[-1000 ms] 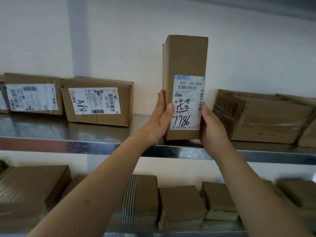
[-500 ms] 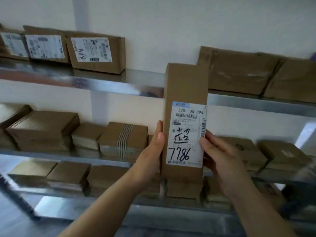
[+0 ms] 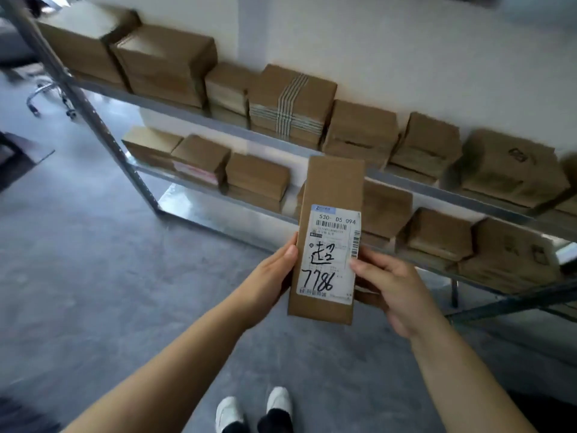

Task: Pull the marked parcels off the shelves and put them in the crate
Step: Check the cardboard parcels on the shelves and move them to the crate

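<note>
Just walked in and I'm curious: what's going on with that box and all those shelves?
A person holds a tall cardboard parcel upright in both hands, left hand and right hand gripping its sides. Its label reads 7786 in marker. It is clear of the metal shelves, which hold more boxes. No crate is in view.

Tall brown cardboard parcel (image 3: 331, 189): white label (image 3: 331, 251), black handwritten "7786", black barcodes, pale blue header strip. Brown shelf box (image 3: 292, 103) was crossed by green-and-white striped tape. Metal shelves (image 3: 406, 182) silver-grey. Concrete floor (image 3: 78, 276) mottled grey. Shoes (image 3: 254, 410) white.
</note>
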`<action>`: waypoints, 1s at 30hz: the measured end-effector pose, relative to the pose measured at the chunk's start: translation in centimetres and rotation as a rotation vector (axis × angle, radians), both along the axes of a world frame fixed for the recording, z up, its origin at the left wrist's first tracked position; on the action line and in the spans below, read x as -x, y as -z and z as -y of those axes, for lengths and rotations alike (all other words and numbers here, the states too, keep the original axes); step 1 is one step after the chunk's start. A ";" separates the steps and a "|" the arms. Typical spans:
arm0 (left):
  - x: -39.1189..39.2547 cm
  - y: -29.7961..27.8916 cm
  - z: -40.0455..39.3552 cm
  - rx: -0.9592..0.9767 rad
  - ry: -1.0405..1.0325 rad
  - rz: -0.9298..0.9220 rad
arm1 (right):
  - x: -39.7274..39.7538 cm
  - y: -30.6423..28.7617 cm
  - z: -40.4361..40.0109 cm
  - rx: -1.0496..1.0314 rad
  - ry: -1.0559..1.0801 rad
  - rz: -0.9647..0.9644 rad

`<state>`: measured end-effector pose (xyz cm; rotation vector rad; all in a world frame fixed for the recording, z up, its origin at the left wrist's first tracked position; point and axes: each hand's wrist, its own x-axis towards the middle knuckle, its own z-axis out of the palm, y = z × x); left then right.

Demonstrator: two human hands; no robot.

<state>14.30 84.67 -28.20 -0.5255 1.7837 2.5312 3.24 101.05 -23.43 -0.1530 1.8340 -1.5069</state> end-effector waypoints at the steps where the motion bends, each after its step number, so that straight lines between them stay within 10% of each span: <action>1: -1.5 1.0 0.5 -0.005 -0.032 0.032 | -1.0 1.1 0.9 -0.023 -0.028 0.019; 30: -52.0 14.8 1.8 -0.151 -1.405 0.481 | -44.6 17.3 24.0 -0.246 -1.220 0.255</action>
